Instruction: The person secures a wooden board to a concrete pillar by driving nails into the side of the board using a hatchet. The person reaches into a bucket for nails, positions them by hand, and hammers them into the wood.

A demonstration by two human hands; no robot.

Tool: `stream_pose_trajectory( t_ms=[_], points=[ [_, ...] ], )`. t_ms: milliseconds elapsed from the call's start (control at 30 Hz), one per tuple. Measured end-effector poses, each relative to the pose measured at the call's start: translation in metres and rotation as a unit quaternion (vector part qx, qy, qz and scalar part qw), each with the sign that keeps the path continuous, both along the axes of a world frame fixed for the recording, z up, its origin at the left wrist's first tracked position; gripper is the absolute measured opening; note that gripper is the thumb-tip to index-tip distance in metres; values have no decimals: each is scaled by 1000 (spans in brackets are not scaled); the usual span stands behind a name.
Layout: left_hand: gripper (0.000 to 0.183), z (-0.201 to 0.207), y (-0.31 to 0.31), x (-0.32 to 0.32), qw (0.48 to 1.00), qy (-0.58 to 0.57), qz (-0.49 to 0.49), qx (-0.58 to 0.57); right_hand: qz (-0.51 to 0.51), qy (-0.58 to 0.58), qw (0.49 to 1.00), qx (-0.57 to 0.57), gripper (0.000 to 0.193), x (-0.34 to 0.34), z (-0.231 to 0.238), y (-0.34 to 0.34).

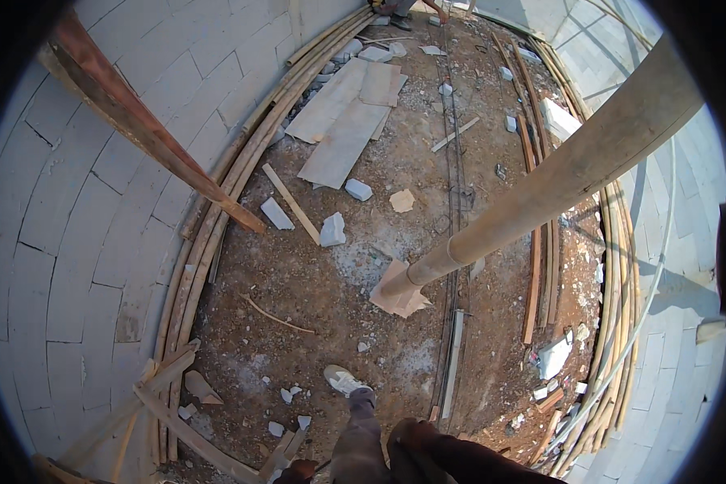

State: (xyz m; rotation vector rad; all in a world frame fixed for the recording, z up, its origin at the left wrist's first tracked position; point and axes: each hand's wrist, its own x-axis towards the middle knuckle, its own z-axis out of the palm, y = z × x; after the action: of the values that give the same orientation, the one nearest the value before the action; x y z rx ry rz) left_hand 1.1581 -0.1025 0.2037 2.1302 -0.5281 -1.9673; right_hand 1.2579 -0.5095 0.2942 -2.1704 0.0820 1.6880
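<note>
My right hand (pixel 412 436) hangs low at the bottom edge, in front of my dark-trousered leg, with a dark sleeve behind it. It looks curled, but its fingers are too dark to make out. Only a sliver of my left hand (pixel 300 469) shows at the lower rim, left of my other leg; its fingers are hidden. Short wooden offcuts (pixel 281 453) lie on the ground near it. My light shoe (pixel 344 380) is planted on the dirt. Ahead stands a thick bamboo pole (pixel 540 173), its foot on a broken piece of board (pixel 399 300).
A reddish timber (pixel 149 133) leans at left. Bundled bamboo poles (pixel 242 165) line the left wall, more poles (pixel 617 323) the right. Flat sheets (pixel 343 133), block pieces (pixel 332 230), steel rods (pixel 452 185) and planks (pixel 534 274) litter the ground. Another person (pixel 397 10) crouches far ahead.
</note>
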Motion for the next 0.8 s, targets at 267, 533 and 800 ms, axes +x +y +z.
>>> stream_pose_trajectory(
  t_ms=[267,533,800],
  points=[
    [39,-28,-11,72,974,-139,147,-104,-69,-114,989,-58,89,196,40,78],
    [34,-41,1,367,930,-72,340,121,-110,-100,986,-72,77,385,-27,99],
    [31,89,17,628,830,-40,520,196,-194,-57,978,-46,66,521,-22,81]
  ],
)
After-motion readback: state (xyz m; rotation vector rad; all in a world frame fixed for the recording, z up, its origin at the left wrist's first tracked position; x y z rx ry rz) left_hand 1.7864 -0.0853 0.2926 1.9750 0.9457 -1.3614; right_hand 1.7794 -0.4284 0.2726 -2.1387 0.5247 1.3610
